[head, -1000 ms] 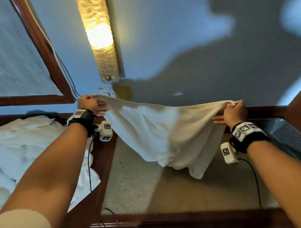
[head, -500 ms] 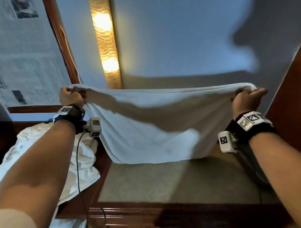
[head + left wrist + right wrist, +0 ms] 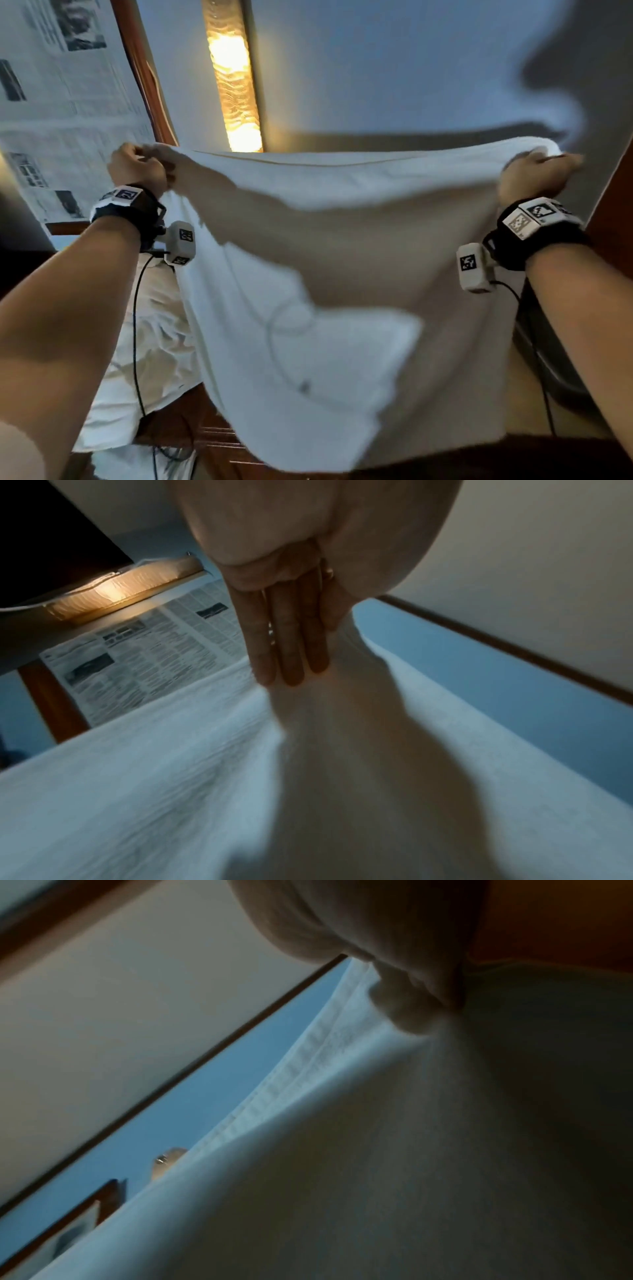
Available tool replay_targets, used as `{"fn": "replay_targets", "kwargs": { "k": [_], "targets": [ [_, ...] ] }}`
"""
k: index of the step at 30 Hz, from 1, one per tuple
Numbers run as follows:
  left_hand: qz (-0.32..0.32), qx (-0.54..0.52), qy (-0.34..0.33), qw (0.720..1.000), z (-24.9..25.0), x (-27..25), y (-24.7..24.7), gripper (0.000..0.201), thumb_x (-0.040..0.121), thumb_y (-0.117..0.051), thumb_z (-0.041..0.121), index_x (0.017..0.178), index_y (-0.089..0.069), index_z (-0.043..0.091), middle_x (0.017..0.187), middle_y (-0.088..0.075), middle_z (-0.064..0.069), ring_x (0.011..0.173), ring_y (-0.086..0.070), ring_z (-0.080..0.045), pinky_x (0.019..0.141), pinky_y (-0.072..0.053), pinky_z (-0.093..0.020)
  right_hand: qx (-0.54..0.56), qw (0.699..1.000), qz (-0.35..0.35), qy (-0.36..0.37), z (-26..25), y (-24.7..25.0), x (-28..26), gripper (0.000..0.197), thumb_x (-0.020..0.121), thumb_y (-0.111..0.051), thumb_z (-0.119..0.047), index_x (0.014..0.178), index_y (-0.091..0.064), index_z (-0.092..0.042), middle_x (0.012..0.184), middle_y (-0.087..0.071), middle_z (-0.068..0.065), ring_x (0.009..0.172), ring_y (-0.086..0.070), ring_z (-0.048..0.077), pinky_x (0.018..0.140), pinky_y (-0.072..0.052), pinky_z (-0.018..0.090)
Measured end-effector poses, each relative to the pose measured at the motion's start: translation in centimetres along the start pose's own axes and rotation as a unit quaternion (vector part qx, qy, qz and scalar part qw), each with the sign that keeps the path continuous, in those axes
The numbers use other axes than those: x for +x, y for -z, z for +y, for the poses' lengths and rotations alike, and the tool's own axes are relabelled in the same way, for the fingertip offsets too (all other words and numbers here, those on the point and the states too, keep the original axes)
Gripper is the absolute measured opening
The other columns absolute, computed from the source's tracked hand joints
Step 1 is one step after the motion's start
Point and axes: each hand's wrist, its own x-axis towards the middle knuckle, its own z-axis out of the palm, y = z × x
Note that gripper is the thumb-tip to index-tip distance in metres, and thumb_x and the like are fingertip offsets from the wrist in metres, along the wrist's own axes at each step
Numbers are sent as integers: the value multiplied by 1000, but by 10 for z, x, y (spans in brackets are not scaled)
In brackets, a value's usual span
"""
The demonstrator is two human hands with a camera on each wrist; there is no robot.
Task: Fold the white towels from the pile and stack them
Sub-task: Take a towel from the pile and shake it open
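A white towel hangs spread wide in the air in front of me, its top edge stretched between both hands. My left hand pinches the towel's upper left corner; in the left wrist view its fingers lie flat along the cloth. My right hand grips the upper right corner, and in the right wrist view the bunched corner sits in its grasp. The pile of white towels lies low on the left, partly hidden behind the held towel.
A lit wall lamp stands straight ahead above the towel. A newspaper-covered panel in a wooden frame fills the upper left. A dark wooden edge runs below the towel, and a grey object sits at the right.
Both hands have moved wider apart and the towel has swung toward me, now hanging longer and covering the beige surface seen earlier. The view has tilted upward.
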Motion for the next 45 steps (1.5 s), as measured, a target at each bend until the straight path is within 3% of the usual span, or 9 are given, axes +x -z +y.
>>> {"fn": "replay_targets", "kwargs": {
  "k": [6, 14, 18, 25, 29, 33, 37, 41, 45],
  "targets": [
    [-133, 61, 142, 979, -185, 39, -146, 36, 61, -64, 39, 88, -74, 18, 82, -76, -10, 77, -75, -32, 81, -62, -55, -140, 980, -50, -133, 133, -51, -15, 61, 107, -31, -24, 156, -7, 3, 156, -36, 23, 140, -38, 38, 105, -19, 37],
    [-256, 119, 259, 924, -323, -45, -274, 21, 81, -68, 26, 90, -65, 6, 90, -72, -13, 80, -73, -34, 74, -63, -54, -250, 934, -83, -241, 321, -140, -45, 51, 106, -35, -21, 150, -25, 4, 155, -36, 22, 140, -38, 37, 103, -27, 34],
    [-275, 147, 287, 906, -379, -50, -330, 17, 85, -64, 34, 87, -66, 17, 78, -74, -7, 68, -72, -25, 72, -62, -42, -275, 924, -51, -260, 395, -184, -54, 52, 103, -37, -19, 148, -26, 4, 147, -46, 22, 134, -45, 37, 100, -29, 34],
    [-328, 152, 338, 869, -455, -56, -390, 43, 97, -53, 35, 77, -54, -4, 51, -59, -1, 41, -59, -20, 55, -54, -28, -325, 901, -77, -276, 487, -223, -48, 51, 103, -41, -22, 146, -28, 2, 146, -47, 20, 132, -49, 34, 102, -35, 35],
    [-348, 296, 254, 853, -435, -77, -402, 37, 81, -57, 45, 96, -75, 16, 93, -77, -13, 88, -74, -35, 84, -62, -46, -353, 886, -152, -260, 521, -233, -54, 49, 103, -48, -22, 144, -33, 0, 149, -45, 19, 135, -47, 32, 107, -35, 35],
    [-449, 347, -16, 823, -394, -115, -431, 36, 93, -65, 20, 128, -63, 11, 127, -61, -23, 122, -54, -45, 100, -49, -50, -398, 853, -318, -112, 537, -247, -82, 46, 99, -55, -10, 144, -44, -12, 144, -49, 23, 132, -48, 38, 110, -40, 45],
    [-564, 334, -234, 718, -372, -167, -467, 28, 95, -60, 24, 121, -69, 22, 130, -64, -10, 123, -51, -36, 95, -47, -45, -426, 718, -532, 141, 547, -264, -116, 30, 92, -49, -15, 104, -75, -7, 115, -68, 21, 108, -62, 44, 96, -48, 54],
    [-605, 370, -251, 659, -363, -188, -490, 56, 94, -60, 31, 148, -47, 22, 137, -58, -7, 129, -47, -32, 97, -42, -45, -462, 623, -599, 200, 553, -280, -131, 22, 92, -65, -17, 113, -73, -20, 116, -65, 10, 107, -56, 36, 99, -35, 46],
    [-615, 373, -235, 653, -365, -186, -499, 29, 97, -59, 34, 123, -57, 22, 138, -54, -4, 130, -46, -28, 103, -37, -45, -503, 566, -619, 209, 560, -289, -127, 14, 95, -58, -33, 108, -62, -33, 112, -56, 0, 111, -46, 26, 103, -23, 43]
  ]
}}
